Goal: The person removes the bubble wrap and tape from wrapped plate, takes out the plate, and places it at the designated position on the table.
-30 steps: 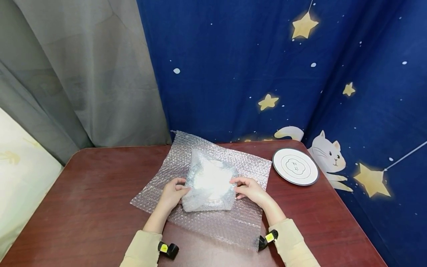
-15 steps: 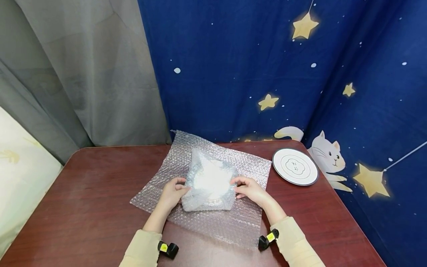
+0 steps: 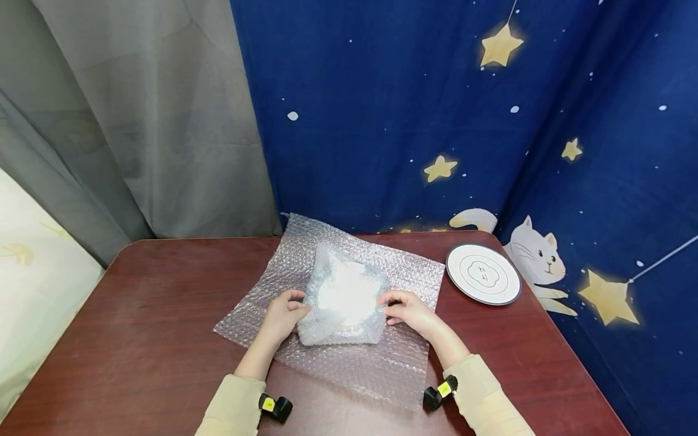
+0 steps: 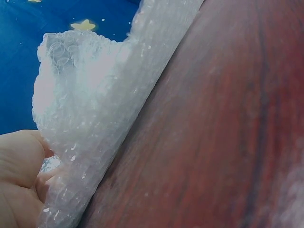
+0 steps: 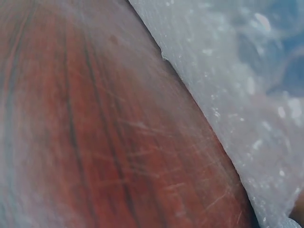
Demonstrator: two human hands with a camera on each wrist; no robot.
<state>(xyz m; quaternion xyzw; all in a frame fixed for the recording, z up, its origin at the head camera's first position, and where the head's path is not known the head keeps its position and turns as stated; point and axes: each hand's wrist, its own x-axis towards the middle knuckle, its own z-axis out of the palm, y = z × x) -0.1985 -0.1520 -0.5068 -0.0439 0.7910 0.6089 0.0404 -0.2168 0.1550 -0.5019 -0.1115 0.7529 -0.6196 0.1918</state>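
In the head view, a squarish bundle of bubble wrap (image 3: 349, 334) lies at the middle of the table. White glare washes out its top, so what is inside cannot be made out. My left hand (image 3: 284, 313) grips the bundle's left edge, thumb on the near side. On the opposite edge my right hand (image 3: 408, 310) pinches it between thumb and fingers. Beneath spreads a larger flat bubble wrap sheet (image 3: 360, 370). The left wrist view catches part of the left hand (image 4: 21, 175) against the raised wrap; the right wrist view shows mostly wrap and tabletop.
A white plate (image 3: 484, 274) with a dark rim lies at the table's right edge, just past the sheet's corner. The reddish-brown table (image 3: 158, 315) backs onto a grey curtain (image 3: 180, 121) and a blue star-patterned curtain (image 3: 371, 109).
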